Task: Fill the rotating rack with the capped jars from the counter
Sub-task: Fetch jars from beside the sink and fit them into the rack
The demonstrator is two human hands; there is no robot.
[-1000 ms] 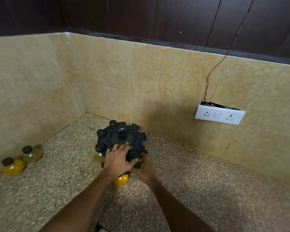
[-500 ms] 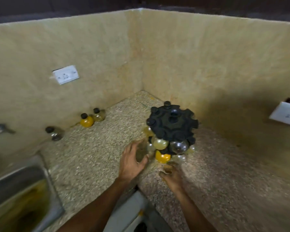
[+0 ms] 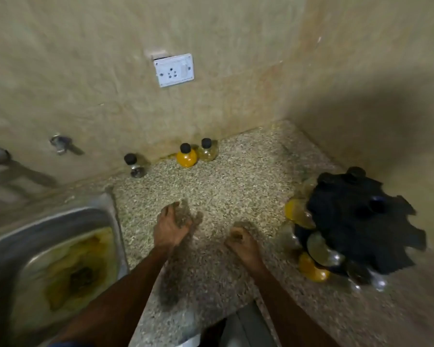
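Caught left hand [image 3: 172, 226] at lower centre of frame, fingers loosely spread, palm down, holding nothing, above bare counter [image 3: 236, 184]. Caught right hand [image 3: 241, 242] just to its right, fingers curled in; looked empty, but couldn't confirm through the blur.

Located three loose capped jars along the wall at mid-frame: orange jar [image 3: 186, 155] touching or just beside pale jar [image 3: 207, 150], plus clear jar [image 3: 134, 166] apart to the left, nearer the sink [image 3: 48, 221]. Found all three upright, black caps on. Placed the rack [image 3: 356, 221] at right edge of frame, black top, several jars already hanging under its near side; couldn't count free slots, too smeared.

Judged step in hand as a reach to the wall for the next jar. Notes logged for doing it well:
- Picked the orange/pale pair as first target, closest to the rack
- Preferred a grip round the neck just under the cap, since the round bellies looked slippery
- Advised lifting straight up before travelling, to avoid knocking the neighbour over
- Wanted the other hand on the rack top to stop it spinning while the neck slid into a notch
- Suggested turning an empty notch toward the front first
- Flagged the sink beside the clear jar as a roll-off risk
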